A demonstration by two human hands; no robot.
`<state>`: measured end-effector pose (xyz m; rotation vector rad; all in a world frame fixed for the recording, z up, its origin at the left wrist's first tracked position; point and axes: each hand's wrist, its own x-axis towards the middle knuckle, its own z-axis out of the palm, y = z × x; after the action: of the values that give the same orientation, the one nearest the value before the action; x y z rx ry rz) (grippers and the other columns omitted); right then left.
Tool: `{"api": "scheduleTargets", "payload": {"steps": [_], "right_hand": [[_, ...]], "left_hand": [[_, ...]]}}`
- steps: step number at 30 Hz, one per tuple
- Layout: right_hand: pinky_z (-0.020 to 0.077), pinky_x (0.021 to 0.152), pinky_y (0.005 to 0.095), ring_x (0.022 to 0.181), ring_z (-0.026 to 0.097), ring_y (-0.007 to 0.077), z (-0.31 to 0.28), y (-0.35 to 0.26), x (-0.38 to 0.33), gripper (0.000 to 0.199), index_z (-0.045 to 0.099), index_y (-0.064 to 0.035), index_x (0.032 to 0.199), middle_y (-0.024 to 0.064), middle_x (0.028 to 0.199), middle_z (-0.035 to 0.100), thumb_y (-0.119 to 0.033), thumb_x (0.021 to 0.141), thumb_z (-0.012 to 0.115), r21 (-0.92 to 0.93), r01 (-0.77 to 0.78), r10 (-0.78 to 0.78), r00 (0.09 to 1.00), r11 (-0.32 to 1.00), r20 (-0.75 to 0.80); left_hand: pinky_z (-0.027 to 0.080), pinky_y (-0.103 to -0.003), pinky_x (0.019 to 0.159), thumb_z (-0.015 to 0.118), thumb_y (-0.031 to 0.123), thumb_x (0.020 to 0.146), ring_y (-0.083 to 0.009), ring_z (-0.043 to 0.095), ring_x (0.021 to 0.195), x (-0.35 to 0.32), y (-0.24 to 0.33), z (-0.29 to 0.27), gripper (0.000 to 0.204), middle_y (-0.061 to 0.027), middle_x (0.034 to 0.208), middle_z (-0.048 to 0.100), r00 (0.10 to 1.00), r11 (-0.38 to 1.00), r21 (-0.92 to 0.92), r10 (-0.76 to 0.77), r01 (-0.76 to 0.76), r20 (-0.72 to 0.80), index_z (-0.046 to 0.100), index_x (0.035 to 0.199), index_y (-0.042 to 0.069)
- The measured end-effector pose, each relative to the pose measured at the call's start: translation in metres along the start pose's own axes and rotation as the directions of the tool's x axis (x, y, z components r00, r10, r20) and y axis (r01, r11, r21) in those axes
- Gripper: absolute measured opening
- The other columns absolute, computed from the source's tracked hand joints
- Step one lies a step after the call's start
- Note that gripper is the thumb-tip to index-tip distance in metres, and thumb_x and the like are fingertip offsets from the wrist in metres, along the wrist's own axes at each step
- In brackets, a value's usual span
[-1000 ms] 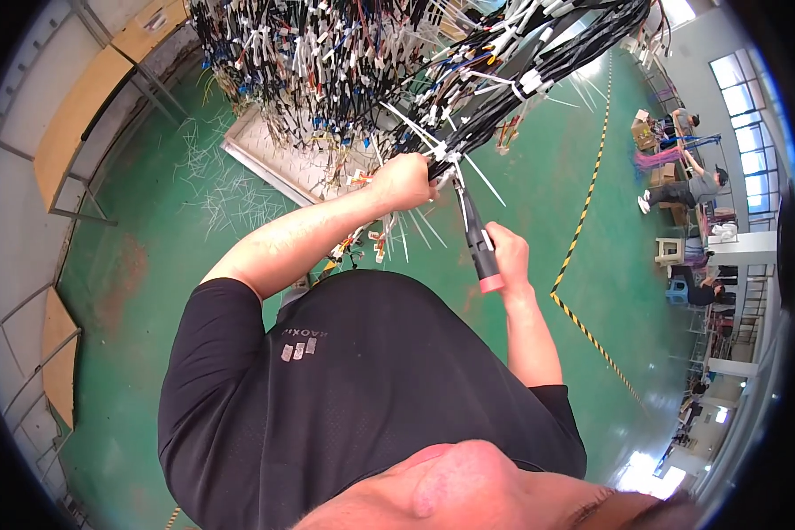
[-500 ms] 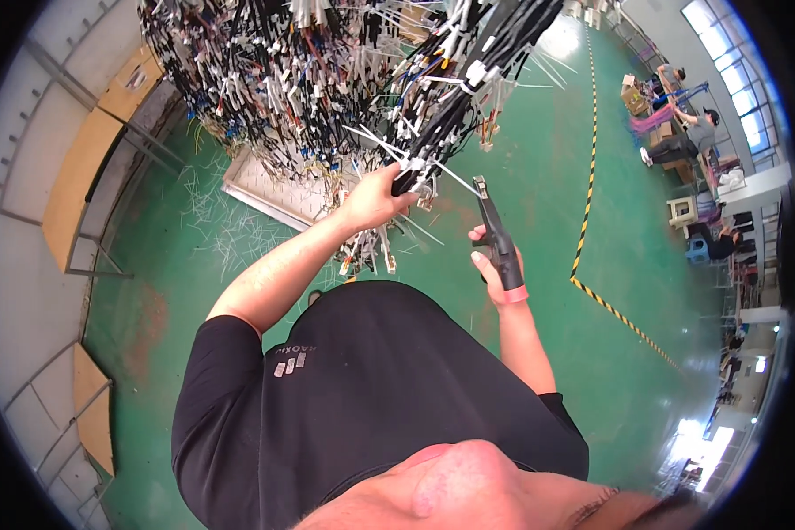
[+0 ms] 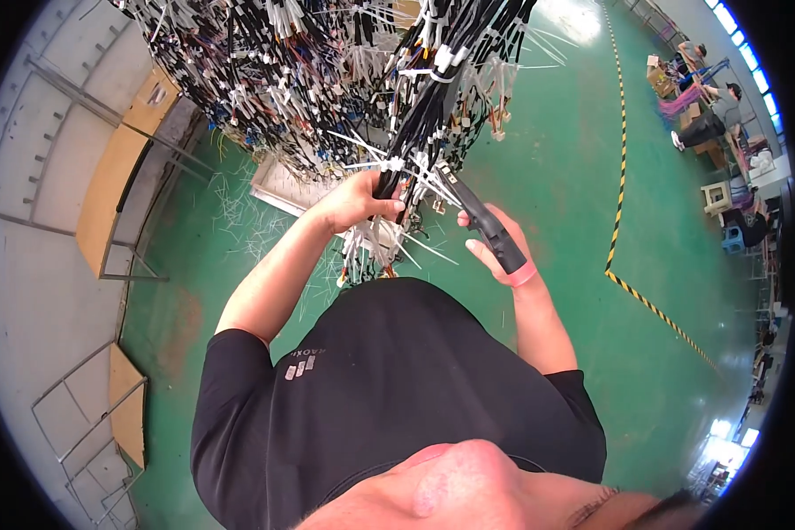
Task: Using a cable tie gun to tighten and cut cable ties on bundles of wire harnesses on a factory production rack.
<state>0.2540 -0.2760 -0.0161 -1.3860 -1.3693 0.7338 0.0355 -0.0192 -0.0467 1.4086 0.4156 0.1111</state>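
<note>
My left hand (image 3: 362,201) is closed round the lower part of a bundle of black cables (image 3: 420,124) with white connectors. White cable ties (image 3: 392,165) wrap the bundle just above my fingers, their long tails sticking out. In my right hand (image 3: 503,243) is a black cable tie gun (image 3: 481,219) with a metal nose. The nose is beside the bundle, close to the tie tails; whether it grips one I cannot tell. Loose cable ends with white plugs (image 3: 375,252) dangle below my left hand.
A dense mass of hanging wire harnesses (image 3: 274,79) fills the space ahead. Beneath it stands a pale tray (image 3: 278,187), with cut tie scraps (image 3: 238,216) on the green floor. Wooden boards on metal frames (image 3: 106,199) line the left. Far right, people (image 3: 720,110) sit beyond a yellow-black floor line (image 3: 621,177).
The tie gun has moved left and its nose has tilted toward the bundle, now beside the tie tails. My left hand still grips the bundle. The whole view has shifted slightly.
</note>
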Motion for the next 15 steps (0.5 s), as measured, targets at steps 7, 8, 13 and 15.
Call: {"api": "scheduleTargets", "payload": {"steps": [7,8,13,15], "right_hand": [[0.0509,0.107,0.0386,0.115,0.068,0.0237,-0.018,0.0,0.007,0.047,0.066,0.0025,0.135,0.0116,0.119,0.07,-0.007,0.088,0.069,-0.003,0.011,-0.011,0.999,1.0,0.044],[0.0509,0.108,0.0385,0.115,0.068,0.0233,-0.021,-0.001,0.009,0.047,0.066,0.0026,0.134,0.0112,0.119,0.071,-0.006,0.088,0.069,-0.05,0.019,-0.017,0.999,0.999,0.05],[0.0509,0.108,0.0399,0.116,0.068,0.0226,-0.018,0.007,0.014,0.049,0.066,0.0016,0.136,0.0096,0.12,0.072,-0.005,0.087,0.069,-0.021,0.013,-0.012,0.998,1.0,0.062],[0.0497,0.109,0.0395,0.119,0.069,0.0237,-0.013,0.023,0.012,0.05,0.066,-0.0018,0.137,0.0087,0.123,0.073,-0.008,0.088,0.071,0.163,-0.061,0.059,0.998,0.985,0.014]], "left_hand": [[0.057,-0.034,0.091,0.064,0.009,0.108,-0.0177,0.071,0.097,-0.009,0.012,0.011,0.012,-0.0084,0.107,0.074,0.993,0.996,-0.09,0.001,0.01,0.121,0.063,0.119,0.003],[0.057,-0.034,0.091,0.064,0.009,0.108,-0.0177,0.071,0.097,-0.011,0.016,0.015,0.012,-0.0084,0.107,0.074,0.993,0.996,-0.088,0.001,0.01,0.119,0.063,0.119,0.003],[0.054,-0.033,0.082,0.064,0.018,0.111,-0.0155,0.065,0.085,-0.01,-0.007,0.009,0.02,-0.0065,0.098,0.073,0.987,0.99,-0.108,0.107,-0.094,0.121,0.063,0.12,0.001],[0.05,-0.031,0.078,0.067,0.027,0.11,-0.0151,0.067,0.082,-0.016,0.007,0.019,0.024,-0.0046,0.087,0.072,0.998,0.998,-0.03,0.054,-0.053,0.036,0.064,0.111,0.003]]}}
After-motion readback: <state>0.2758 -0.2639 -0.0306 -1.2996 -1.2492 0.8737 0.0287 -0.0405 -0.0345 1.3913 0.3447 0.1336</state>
